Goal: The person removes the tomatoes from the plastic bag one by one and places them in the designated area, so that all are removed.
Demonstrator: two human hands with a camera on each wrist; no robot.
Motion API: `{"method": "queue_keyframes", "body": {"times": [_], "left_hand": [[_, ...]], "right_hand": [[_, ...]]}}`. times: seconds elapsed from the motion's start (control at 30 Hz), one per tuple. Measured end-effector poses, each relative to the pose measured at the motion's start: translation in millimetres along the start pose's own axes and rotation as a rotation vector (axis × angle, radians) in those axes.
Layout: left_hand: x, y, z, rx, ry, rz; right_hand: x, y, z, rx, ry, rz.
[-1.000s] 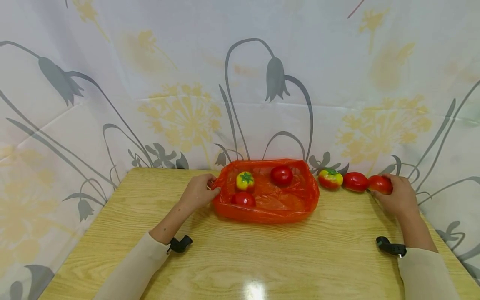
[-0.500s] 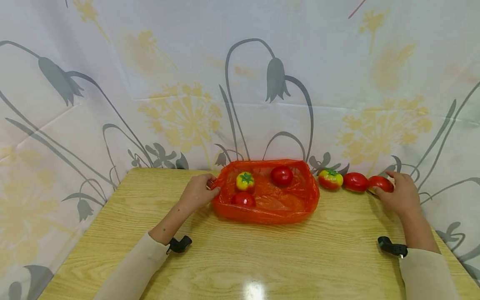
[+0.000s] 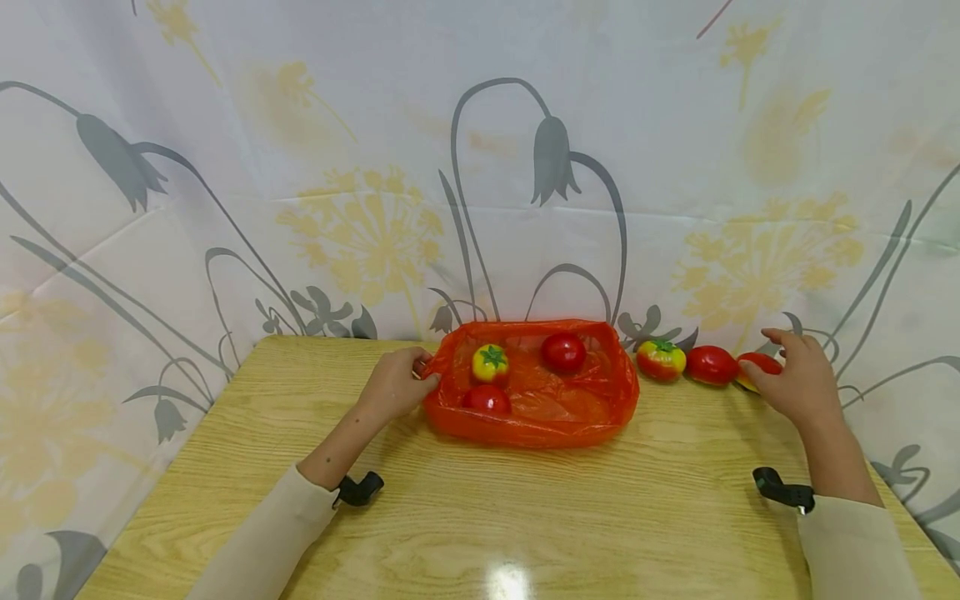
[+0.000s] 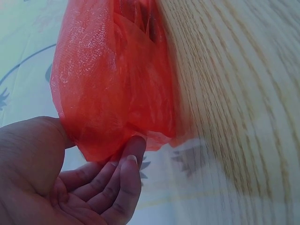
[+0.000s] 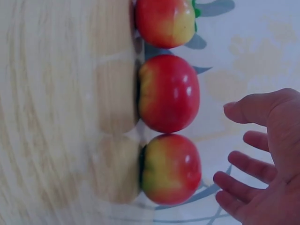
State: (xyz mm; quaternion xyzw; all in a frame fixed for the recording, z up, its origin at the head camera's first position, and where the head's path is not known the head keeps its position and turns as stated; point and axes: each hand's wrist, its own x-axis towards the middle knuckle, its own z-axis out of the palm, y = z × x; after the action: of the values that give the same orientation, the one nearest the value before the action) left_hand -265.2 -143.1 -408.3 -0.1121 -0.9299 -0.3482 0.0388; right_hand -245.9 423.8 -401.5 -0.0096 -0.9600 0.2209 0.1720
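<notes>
At the left end of a red plastic bag (image 3: 536, 429), my left hand (image 3: 393, 383) pinches the film between thumb and fingers, as the left wrist view also shows. The bag lies spread with its mouth up. Inside are a yellow tomato with a green top (image 3: 490, 363) and two red tomatoes, one at the front (image 3: 487, 398) and one at the back (image 3: 563, 352). My right hand (image 3: 802, 379) hovers beside the rightmost tomato (image 5: 171, 169), fingers apart and off it. Left of that tomato sit a red tomato (image 3: 711, 365) and a red-yellow one with a green top (image 3: 661, 360).
A pale wooden table (image 3: 562, 517) lies under everything. Behind it hangs a white cloth (image 3: 360, 142) printed with grey and yellow flowers, close to the bag and the row of tomatoes. A black camera (image 3: 782, 490) is strapped to each wrist.
My right hand has let go of the rightmost tomato, its fingers spreading as it lifts slightly up and right. My left hand and the bag have stayed in place.
</notes>
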Motion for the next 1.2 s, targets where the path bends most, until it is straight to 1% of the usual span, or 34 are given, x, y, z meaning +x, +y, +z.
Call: {"method": "queue_keyframes", "body": {"times": [0.4, 0.73, 1.0, 1.2], "left_hand": [[-0.8, -0.1, -0.6, -0.007, -0.003, -0.003], [-0.5, 0.2, -0.1, -0.020, -0.007, -0.014], [-0.5, 0.1, -0.4, -0.013, -0.002, -0.003], [-0.6, 0.5, -1.3, -0.018, -0.007, 0.003]], "right_hand": [[1.2, -22.7, -6.9, 0.029, 0.011, -0.072], [1.0, -48.6, -8.9, 0.054, 0.015, -0.124], [-0.7, -65.4, -10.0, 0.101, 0.034, -0.194], [-1.9, -78.0, -7.2, 0.116, 0.045, -0.212]]}}
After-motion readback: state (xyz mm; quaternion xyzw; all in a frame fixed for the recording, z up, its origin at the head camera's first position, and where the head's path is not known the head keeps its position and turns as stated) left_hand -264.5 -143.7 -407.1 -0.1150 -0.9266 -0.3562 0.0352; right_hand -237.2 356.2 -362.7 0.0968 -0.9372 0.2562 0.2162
